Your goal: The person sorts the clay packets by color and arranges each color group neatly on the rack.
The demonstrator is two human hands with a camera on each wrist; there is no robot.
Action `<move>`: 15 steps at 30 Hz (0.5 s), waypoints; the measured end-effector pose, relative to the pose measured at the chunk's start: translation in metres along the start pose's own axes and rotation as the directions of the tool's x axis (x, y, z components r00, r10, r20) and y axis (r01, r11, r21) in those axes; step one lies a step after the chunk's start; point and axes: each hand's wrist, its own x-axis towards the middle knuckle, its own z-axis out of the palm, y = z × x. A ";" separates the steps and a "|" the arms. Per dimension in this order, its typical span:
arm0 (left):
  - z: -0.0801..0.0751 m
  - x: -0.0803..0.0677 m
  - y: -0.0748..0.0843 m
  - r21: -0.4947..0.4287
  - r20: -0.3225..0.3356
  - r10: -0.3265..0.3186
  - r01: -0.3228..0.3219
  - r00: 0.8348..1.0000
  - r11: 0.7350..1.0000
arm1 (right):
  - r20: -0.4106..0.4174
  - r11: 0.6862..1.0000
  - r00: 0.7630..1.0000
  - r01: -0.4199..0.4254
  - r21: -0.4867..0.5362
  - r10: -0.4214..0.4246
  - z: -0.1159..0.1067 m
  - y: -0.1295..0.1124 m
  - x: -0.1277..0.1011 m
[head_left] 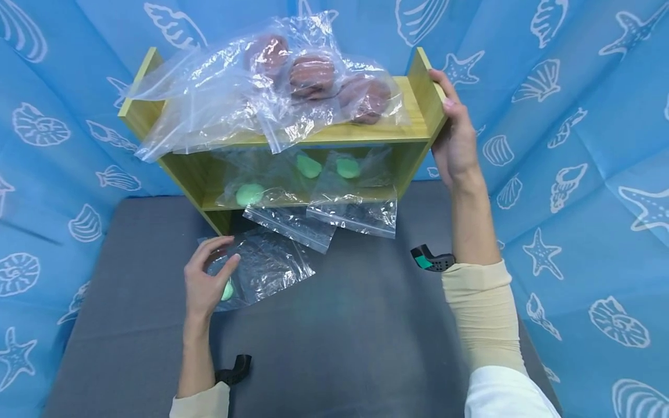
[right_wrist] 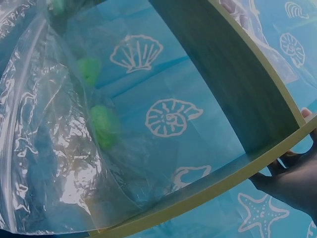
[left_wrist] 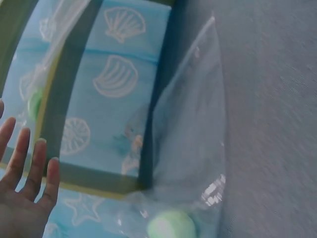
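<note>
A small wooden shelf (head_left: 425, 96) stands at the back of the table, and my right hand (head_left: 460, 142) grips its right side panel near the top. My left hand (head_left: 205, 284) is by the shelf's lower left corner, fingers spread and holding nothing. Close beside it on the table lies a clear zip bag (head_left: 272, 270) with a pale green lump (head_left: 227, 290) inside. In the left wrist view this green lump (left_wrist: 172, 225) shows to the right of the spread fingers (left_wrist: 34, 171).
Clear zip bags with reddish-brown lumps (head_left: 312, 75) lie on the upper board. On the lower board are zip bags (head_left: 355, 215) holding green lumps (head_left: 250, 194), their zip ends hanging over the front edge. A blue shell-patterned curtain (head_left: 564, 145) surrounds the grey table (head_left: 340, 337).
</note>
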 end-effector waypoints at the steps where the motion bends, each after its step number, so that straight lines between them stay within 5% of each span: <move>1: -0.002 -0.002 -0.002 0.004 -0.005 -0.001 0.001 1.000 1.000 | 0.001 1.000 1.000 0.003 0.000 -0.003 0.001 0.000 0.000; 6: -0.009 -0.013 -0.014 0.040 -0.023 -0.016 0.016 1.000 0.999 | -0.004 1.000 1.000 0.008 -0.006 -0.008 0.001 0.001 0.000; 15: -0.023 -0.040 -0.069 0.147 -0.073 -0.153 0.163 0.986 0.976 | -0.003 1.000 1.000 0.016 -0.018 -0.016 0.001 0.002 -0.001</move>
